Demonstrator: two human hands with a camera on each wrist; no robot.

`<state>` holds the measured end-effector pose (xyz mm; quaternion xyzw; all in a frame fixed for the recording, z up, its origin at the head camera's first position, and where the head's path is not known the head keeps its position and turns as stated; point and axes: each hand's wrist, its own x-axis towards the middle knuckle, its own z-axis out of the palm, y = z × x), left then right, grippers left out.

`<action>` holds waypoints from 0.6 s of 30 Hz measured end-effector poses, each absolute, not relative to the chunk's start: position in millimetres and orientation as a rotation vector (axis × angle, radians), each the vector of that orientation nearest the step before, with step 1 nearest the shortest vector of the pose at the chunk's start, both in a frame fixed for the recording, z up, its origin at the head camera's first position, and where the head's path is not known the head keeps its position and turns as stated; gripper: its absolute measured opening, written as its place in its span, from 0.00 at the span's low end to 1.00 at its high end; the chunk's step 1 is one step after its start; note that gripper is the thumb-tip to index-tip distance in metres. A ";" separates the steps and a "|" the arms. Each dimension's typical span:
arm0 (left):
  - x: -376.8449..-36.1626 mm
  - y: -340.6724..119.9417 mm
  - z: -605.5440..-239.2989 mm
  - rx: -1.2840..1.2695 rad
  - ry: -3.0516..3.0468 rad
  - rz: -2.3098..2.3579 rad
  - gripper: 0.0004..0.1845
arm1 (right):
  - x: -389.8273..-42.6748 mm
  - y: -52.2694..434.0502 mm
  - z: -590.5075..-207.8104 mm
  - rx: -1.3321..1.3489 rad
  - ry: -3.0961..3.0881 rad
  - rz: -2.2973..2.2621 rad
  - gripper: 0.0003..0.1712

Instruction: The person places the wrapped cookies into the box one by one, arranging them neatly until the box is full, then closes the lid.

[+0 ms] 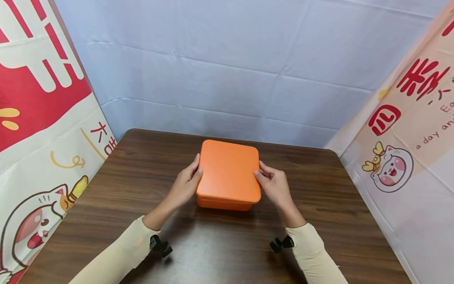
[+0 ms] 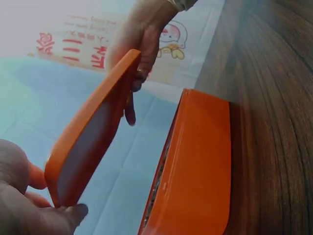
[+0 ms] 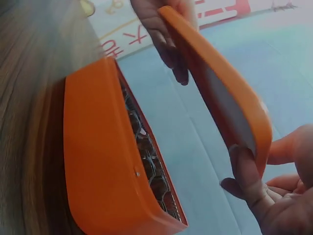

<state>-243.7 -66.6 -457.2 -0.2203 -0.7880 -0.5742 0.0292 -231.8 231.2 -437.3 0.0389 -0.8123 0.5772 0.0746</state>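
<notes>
An orange lid (image 1: 228, 169) with rounded corners is raised over an open square orange box (image 1: 223, 204), and the wrist views show a gap between them. My left hand (image 1: 184, 179) pinches the lid's left edge between thumb and fingers. On the opposite edge, my right hand (image 1: 276, 183) grips the lid the same way. The lid's underside (image 3: 227, 105) has a pale grey panel. Inside the box, shiny silvery contents (image 3: 151, 164) show along the rim in the right wrist view; from the head view the lid hides them.
The box stands on a dark wood-grain table (image 1: 330, 221), toward its far edge. Behind it hangs a pale blue cloth (image 1: 227, 79). Printed banners with cartoon figures flank the table at left (image 1: 39, 150) and right (image 1: 408, 138). A small black camera is strapped at each wrist.
</notes>
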 end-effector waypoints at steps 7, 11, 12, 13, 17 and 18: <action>-245.0 -64.6 -459.6 -0.660 -2.531 -1.759 0.33 | -235.2 235.8 -442.0 0.188 -2.555 1.656 0.32; -248.8 -63.7 -464.7 -0.643 -2.557 -1.750 0.33 | -238.7 239.6 -445.6 0.261 -2.632 1.635 0.36; -249.9 -63.2 -466.4 -0.633 -2.566 -1.749 0.33 | -239.8 240.2 -446.9 0.272 -2.652 1.626 0.37; -251.1 -62.8 -468.5 -0.623 -2.573 -1.747 0.34 | -240.8 240.7 -448.6 0.278 -2.673 1.615 0.37; -254.3 -61.2 -476.7 -0.581 -2.613 -1.735 0.34 | -244.6 241.7 -456.0 0.299 -2.752 1.531 0.40; -254.8 -60.8 -478.8 -0.578 -2.622 -1.732 0.34 | -245.3 241.9 -458.0 0.307 -2.766 1.514 0.41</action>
